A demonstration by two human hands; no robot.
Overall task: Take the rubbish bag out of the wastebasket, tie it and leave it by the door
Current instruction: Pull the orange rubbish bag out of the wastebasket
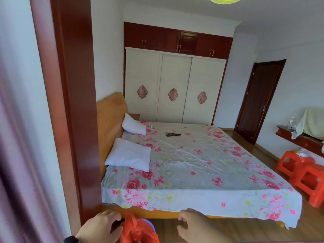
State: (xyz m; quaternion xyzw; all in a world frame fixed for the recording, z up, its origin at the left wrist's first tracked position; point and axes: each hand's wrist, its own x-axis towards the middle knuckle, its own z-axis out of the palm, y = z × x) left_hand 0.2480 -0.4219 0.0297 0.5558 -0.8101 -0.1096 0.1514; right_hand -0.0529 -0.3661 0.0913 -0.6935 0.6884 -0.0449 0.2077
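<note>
L hand (100, 226) pinches red rubbish bag (136, 230) edge at wastebasket (150, 223) rim, prob. to gather it. R hand (191, 223) half-curled beside bag; grip empty. Bag untied.

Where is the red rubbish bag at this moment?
The red rubbish bag is at the bottom edge of the head view, between the left hand and right hand, before the bed's near side.

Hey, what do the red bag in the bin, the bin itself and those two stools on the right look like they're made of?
Red bag: thin plastic film by its look, translucent, crinkled and glossy. Bin: only a smooth purple rim shows, probably moulded plastic; the rest is hidden. Stools: likely moulded plastic, uniform bright orange-red with a slight sheen and rounded cut-out sides.
</note>
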